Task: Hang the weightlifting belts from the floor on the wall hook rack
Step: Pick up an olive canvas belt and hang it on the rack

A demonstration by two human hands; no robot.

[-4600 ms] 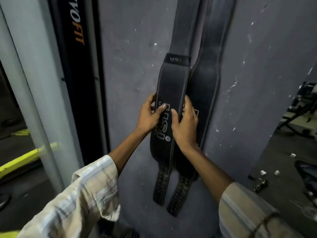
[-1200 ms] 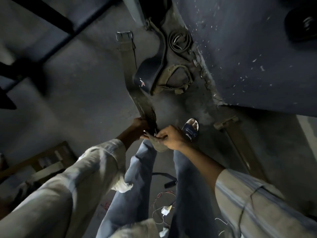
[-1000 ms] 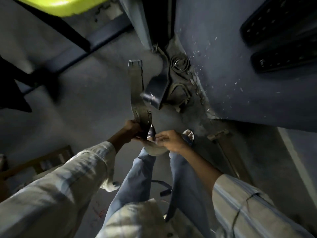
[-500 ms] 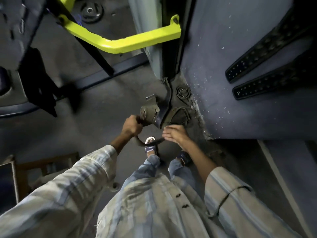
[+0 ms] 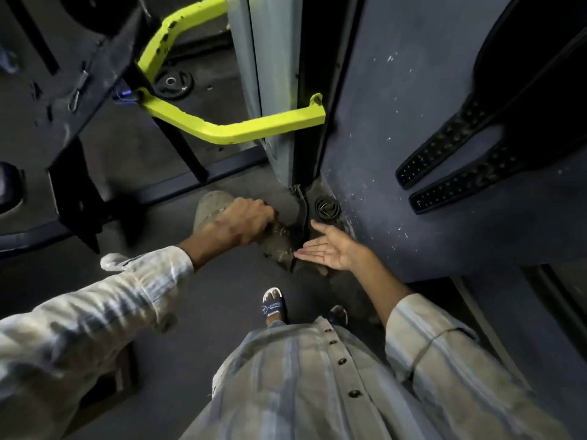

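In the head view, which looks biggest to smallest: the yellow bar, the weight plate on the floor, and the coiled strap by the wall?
1. Yellow bar, by far the largest.
2. Weight plate.
3. Coiled strap, smallest.
The plate lies farther from the camera, so its true size may be greater than it looks.

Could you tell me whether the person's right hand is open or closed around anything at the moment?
Open. The right hand is spread palm up with fingers extended and holds nothing, while the left hand grips the worn belt.

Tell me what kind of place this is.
Most likely a gym: a weight plate lies on the floor, black weightlifting belts hang on the wall, and a yellow machine frame stands nearby.
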